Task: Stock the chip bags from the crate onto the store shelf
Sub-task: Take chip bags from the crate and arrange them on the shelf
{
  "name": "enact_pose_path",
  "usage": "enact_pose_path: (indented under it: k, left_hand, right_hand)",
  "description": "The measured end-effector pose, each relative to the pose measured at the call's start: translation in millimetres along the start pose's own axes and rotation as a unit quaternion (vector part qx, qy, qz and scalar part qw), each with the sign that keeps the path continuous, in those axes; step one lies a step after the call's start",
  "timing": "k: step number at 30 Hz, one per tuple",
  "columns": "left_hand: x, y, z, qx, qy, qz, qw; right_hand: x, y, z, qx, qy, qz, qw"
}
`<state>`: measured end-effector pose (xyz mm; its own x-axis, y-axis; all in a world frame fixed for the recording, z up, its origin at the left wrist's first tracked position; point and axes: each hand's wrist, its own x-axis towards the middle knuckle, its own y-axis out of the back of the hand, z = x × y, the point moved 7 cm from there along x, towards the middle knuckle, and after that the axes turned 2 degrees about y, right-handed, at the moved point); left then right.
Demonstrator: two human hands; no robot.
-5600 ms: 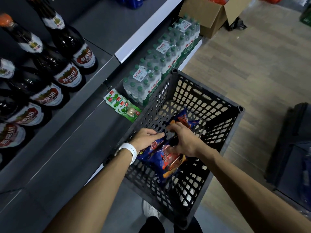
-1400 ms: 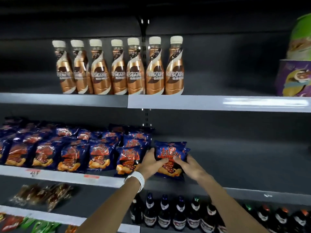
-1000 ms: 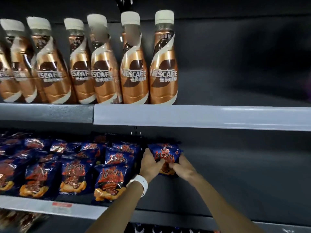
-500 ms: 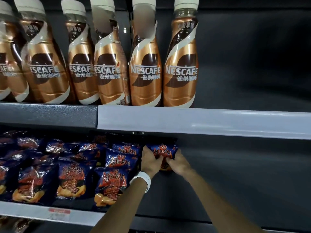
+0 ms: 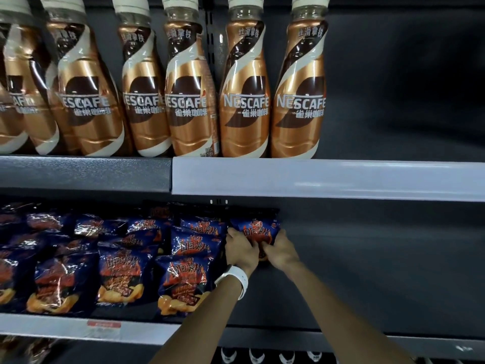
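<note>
Chip bags are what I'm working with, and the one I'm handling now, a dark blue foil chip bag with red and orange print (image 5: pixel 258 232), sits deep on the grey metal store shelf (image 5: pixel 367 271), at the right end of the stocked rows. My left hand (image 5: pixel 241 249) grips its lower left side and my right hand (image 5: pixel 279 249) grips the lower right, fingers of both curled onto the bag's bottom half, so only the upper part of the print shows above my knuckles. I hold it from both sides low down because, I judge, that keeps the puffy bag upright while I seat it far back, starting a fresh column.

Just to its left stand the rows of matching blue chip bags (image 5: pixel 183 279), front faces turned outward, the nearest column touching or almost touching my left hand. A white wristband (image 5: pixel 235 281) sits on my left wrist. To the right of the bag the shelf runs on as bare dark grey deck.

Above, a row of gold and brown coffee bottles with white caps (image 5: pixel 244 95) lines the upper shelf, whose pale front strip (image 5: pixel 328 178) hangs low enough that I have to reach under it. The crate is out of view.
</note>
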<state>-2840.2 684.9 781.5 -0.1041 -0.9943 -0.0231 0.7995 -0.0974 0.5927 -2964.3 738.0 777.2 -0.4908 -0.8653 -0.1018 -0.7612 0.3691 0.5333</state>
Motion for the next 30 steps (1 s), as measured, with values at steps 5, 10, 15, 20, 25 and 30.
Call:
enact_pose_path:
  k: [5,10,15,20,25,30]
  left_hand:
    - [-17,-3,3,-0.004,-0.028,0.009,1.000]
    - [-32,-3,7,0.009,-0.064,0.014,0.998]
    - [-40,-5,9,0.027,-0.096,0.002,0.995]
    - [-45,-3,10,0.033,-0.110,-0.027,0.993]
    - [-53,8,12,0.026,-0.118,-0.052,0.991]
    - [-61,21,12,0.009,-0.123,-0.066,0.990]
  right_hand:
    - [-5,-2,4,-0.010,-0.006,0.002,1.000]
    - [-9,-2,5,-0.026,-0.016,0.015,0.999]
    - [-15,1,6,-0.033,-0.040,0.049,0.997]
    - [-23,-1,4,-0.031,-0.050,0.057,0.997]
    - [-37,-1,-3,-0.043,-0.039,0.053,0.997]
    - [-54,1,-11,-0.014,-0.010,0.075,0.997]
